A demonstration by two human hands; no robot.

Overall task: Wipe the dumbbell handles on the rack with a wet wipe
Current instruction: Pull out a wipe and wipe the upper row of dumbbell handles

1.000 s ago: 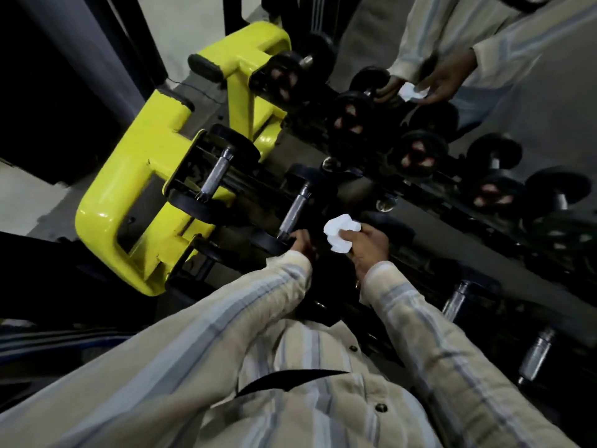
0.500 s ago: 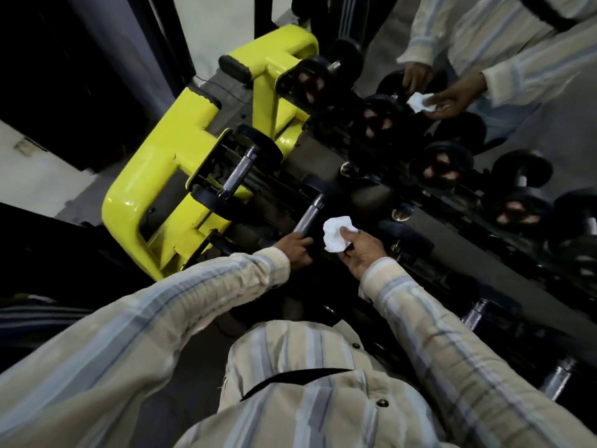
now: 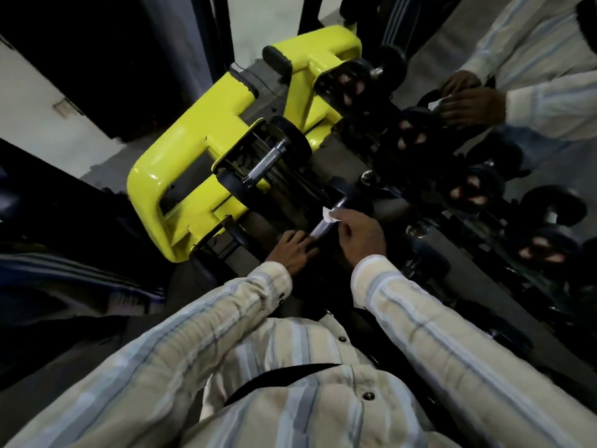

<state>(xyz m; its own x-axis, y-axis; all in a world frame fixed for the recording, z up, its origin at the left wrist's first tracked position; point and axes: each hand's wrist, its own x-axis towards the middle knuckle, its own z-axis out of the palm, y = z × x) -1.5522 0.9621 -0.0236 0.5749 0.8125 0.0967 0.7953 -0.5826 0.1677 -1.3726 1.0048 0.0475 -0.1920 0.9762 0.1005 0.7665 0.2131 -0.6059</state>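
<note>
Closest to the camera is a striped shirt (image 3: 290,383), both sleeves reaching forward to the rack (image 3: 181,176). Left hand (image 3: 292,248) lies on the near end of a dumbbell handle (image 3: 323,225), fingers pretty much straight and flat, just steadying it, not wrapped around. Right hand (image 3: 360,234) is curled over the same handle a bit further up, pinching a white wipe (image 3: 329,216) against the metal. That dumbbell sits tilted in the dark lower part of the rack, just right of the yellow frame. Its far head is black; the near one is hidden under the hands.

Next one over to the left is another dumbbell (image 3: 266,163) in its yellow cradle, chrome handle bare. Further back there's a row of black dumbbells, blurry. Top right, a second person (image 3: 533,92) in a similar shirt has both hands on one, with something white under the fingers.
</note>
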